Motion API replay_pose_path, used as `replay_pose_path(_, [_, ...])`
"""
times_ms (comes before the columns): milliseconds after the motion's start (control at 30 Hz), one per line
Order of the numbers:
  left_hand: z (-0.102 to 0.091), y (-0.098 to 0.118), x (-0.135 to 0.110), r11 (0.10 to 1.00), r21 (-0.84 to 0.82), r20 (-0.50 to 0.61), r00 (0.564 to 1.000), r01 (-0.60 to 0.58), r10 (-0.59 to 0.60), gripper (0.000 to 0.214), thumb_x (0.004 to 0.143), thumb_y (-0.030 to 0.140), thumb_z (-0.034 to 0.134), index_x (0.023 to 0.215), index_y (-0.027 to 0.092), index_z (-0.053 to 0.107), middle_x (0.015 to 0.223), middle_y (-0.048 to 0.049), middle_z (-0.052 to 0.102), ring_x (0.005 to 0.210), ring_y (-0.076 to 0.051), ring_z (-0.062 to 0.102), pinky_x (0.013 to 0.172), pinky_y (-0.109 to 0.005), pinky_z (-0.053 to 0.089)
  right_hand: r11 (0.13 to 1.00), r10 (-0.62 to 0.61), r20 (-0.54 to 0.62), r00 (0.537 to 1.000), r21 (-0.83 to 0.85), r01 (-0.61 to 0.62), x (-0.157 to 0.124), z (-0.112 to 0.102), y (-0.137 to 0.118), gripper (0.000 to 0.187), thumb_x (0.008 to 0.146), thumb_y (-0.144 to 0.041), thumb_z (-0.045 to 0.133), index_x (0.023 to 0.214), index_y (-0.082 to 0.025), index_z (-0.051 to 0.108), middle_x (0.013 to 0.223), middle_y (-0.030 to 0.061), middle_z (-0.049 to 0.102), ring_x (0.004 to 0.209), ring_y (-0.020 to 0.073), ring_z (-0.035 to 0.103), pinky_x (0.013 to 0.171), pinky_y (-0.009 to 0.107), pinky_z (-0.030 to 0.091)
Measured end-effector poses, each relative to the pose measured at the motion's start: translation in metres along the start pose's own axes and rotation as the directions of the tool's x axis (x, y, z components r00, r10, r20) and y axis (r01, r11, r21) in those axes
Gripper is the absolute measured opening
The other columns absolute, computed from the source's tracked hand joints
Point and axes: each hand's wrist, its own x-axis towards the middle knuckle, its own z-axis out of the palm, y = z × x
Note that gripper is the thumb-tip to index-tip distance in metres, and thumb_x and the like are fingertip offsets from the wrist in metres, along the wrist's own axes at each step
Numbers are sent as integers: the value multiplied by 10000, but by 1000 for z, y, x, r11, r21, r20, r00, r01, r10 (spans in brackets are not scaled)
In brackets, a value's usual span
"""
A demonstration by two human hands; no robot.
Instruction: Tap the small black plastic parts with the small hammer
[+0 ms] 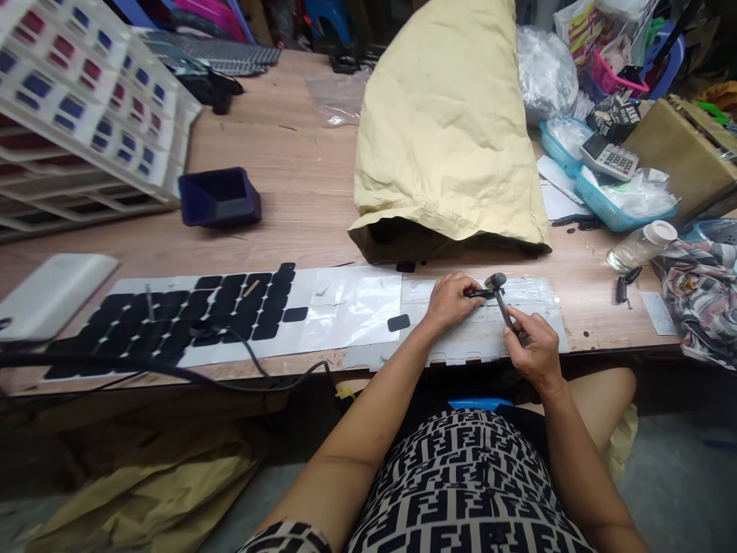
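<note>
My right hand is closed round the handle of a small metal hammer, whose head sits over a clear plastic sheet on the wooden table. My left hand pinches a small black piece right under the hammer head. One loose black pad lies just left of my left hand. Further left, several black pads lie in rows on white backing paper.
A big tan paper sack lies behind my hands. A dark blue tray and white racks stand at the left. Blue baskets, a calculator, a bottle and cloth crowd the right. A black cable runs along the front edge.
</note>
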Motion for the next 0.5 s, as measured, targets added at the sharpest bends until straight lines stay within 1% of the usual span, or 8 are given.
replay_pose_path(100, [0, -1, 0, 1000, 7, 2, 1000, 5, -5, 124, 774, 264, 784, 885, 226, 744, 875, -7, 681, 896, -202, 611, 842, -337, 446, 1000, 25, -16, 1000, -1, -25, 0, -2, 0, 394, 836, -228, 616, 1209, -217, 744, 725, 41, 683, 657, 205, 580, 666, 359, 541])
replay_pose_path(267, [0, 0, -1, 1000, 15, -1, 1000, 0, 0, 129, 769, 265, 785, 883, 220, 745, 864, -9, 675, 893, -203, 608, 835, -336, 443, 998, 56, 25, 998, 39, -57, 0, -3, 6, 366, 834, -243, 617, 1169, -217, 763, 699, 29, 647, 637, 189, 560, 646, 338, 526])
replay_pose_path(400, [-1, 1, -1, 1000, 13, 8, 1000, -7, 7, 128, 779, 267, 774, 893, 217, 745, 892, -14, 688, 903, -206, 608, 838, -338, 443, 984, 142, -32, 989, 114, -138, 4, -4, 18, 376, 834, -256, 641, 1187, -197, 755, 722, 16, 605, 654, 173, 551, 640, 320, 507])
replay_pose_path(500, [-2, 0, -1, 1000, 21, 5, 1000, -19, 19, 132, 783, 268, 768, 902, 216, 743, 882, -17, 690, 902, -208, 606, 846, -341, 447, 946, 245, -69, 967, 234, -223, 9, -3, 31, 370, 828, -279, 653, 1171, -181, 752, 702, -13, 558, 620, 142, 504, 610, 294, 469])
